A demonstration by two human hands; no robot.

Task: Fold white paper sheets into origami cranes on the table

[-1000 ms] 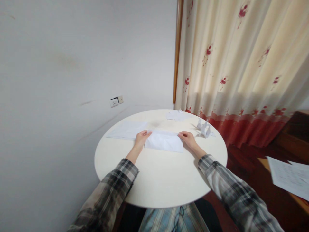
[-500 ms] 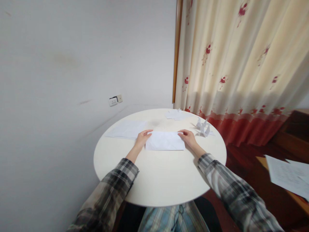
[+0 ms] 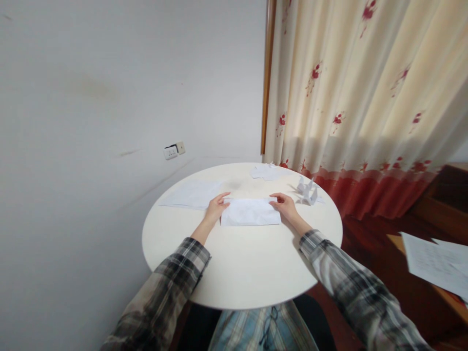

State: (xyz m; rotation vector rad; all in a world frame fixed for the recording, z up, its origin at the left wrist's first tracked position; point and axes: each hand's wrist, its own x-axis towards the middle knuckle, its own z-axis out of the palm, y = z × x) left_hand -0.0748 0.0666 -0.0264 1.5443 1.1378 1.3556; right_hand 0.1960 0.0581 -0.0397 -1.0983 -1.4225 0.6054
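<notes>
A folded white sheet of paper (image 3: 250,212) lies flat on the round white table (image 3: 241,263) in front of me. My left hand (image 3: 216,207) pinches its far left corner, fingers curled over the edge. My right hand (image 3: 285,207) grips the far right corner the same way. Both sleeves are plaid.
A flat white sheet (image 3: 192,194) lies at the left of the table. A small folded paper figure (image 3: 307,191) stands at the right, and crumpled paper (image 3: 266,171) lies at the far edge. A patterned curtain (image 3: 365,97) hangs behind; loose pages (image 3: 431,261) rest on a wooden surface at right.
The paper, first skewed and lifted at its far edge, has been squared up and pressed flat between both hands. The hands stay at its far corners.
</notes>
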